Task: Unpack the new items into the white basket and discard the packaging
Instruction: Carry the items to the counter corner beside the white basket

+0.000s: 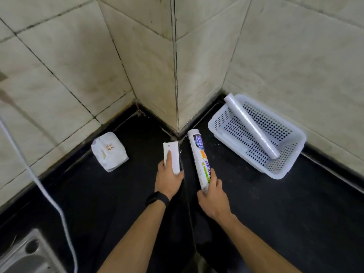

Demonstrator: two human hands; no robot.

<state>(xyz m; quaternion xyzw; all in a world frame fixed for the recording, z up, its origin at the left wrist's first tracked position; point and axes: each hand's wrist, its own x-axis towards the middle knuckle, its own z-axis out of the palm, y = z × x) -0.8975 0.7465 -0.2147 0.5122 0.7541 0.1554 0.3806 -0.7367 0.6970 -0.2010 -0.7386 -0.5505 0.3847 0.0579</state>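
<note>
My left hand (168,179) grips a flat white card or paper sleeve (171,154) over the black countertop, near the wall corner. My right hand (212,196) holds the near end of a printed roll in its colourful wrapper (198,154), which points away toward the corner. The white perforated basket (218,119) sits to the right against the tiled wall. A plain clear-wrapped roll (252,127) lies diagonally inside it, one end resting on the far rim.
A white paper-wrapped packet (109,151) lies on the black counter (275,213) at the left wall. A steel sink (25,255) is at the bottom left, with a white cord (49,194) hanging past it. Tiled walls meet in a protruding corner (175,75).
</note>
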